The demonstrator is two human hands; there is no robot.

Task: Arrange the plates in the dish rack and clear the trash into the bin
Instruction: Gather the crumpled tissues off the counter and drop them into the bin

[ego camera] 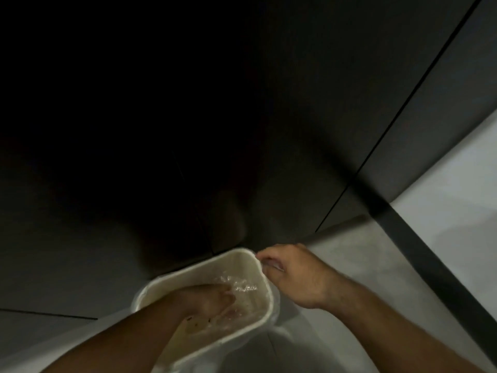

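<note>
A person bent over a white bin (193,267) in dim light.
Right hand (293,273) pinches its 2 o'clock edge; left hand (212,300) is inside, grip unclear. Hold steady, press gently.

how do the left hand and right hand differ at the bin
The left hand reaches down inside the bin, onto crumpled clear plastic; the right hand is outside it, at the rim. The right hand's fingers curl at the rim's far corner; the left hand's fingers are too blurred to judge. Both touch the same bin.
</note>
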